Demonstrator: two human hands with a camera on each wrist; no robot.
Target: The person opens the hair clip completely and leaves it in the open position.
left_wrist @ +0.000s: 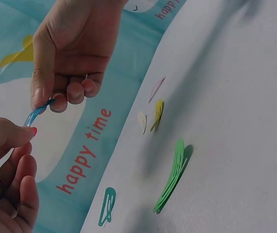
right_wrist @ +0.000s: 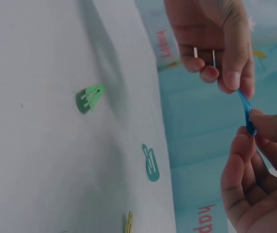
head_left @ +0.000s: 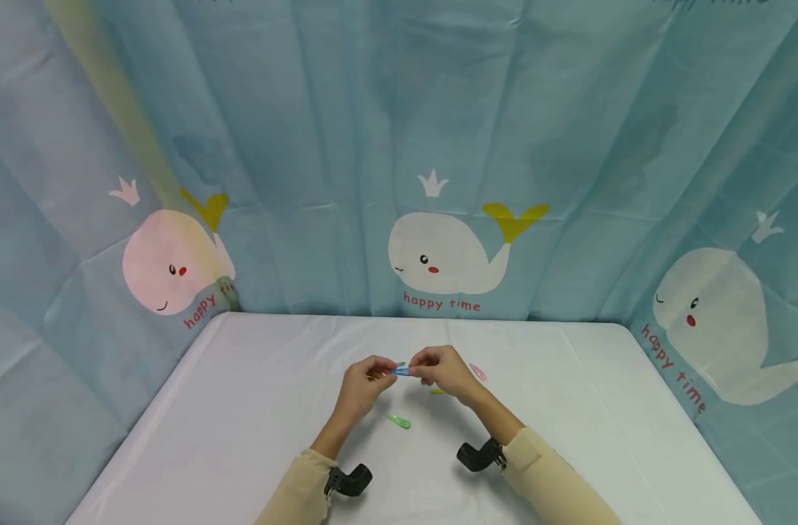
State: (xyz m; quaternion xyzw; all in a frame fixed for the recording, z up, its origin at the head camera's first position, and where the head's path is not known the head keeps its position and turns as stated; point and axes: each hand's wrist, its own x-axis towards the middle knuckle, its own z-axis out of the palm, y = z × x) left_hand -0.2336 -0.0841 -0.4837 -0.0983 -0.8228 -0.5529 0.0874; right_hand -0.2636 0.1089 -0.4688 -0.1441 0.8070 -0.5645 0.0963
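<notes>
A blue snap hair clip (head_left: 402, 372) is held up above the table between both hands. My left hand (head_left: 365, 380) pinches one end between thumb and fingertip. At the other end, the thumb and fingers of my right hand (head_left: 440, 368) grip the same clip. In the right wrist view the blue clip (right_wrist: 246, 110) spans the two thumbs, slightly curved. Part of each end is hidden by fingertips. Below the hands on the tabletop lies a green snap hair clip (head_left: 400, 421).
A teal hair clip (left_wrist: 107, 206) lies toward the far side of the white table (head_left: 261, 415). Right of it are a yellow clip (left_wrist: 158, 114), a pink clip (head_left: 478, 372) and a small pale clip (left_wrist: 142, 122). A blue whale-print curtain (head_left: 346, 146) stands behind the table.
</notes>
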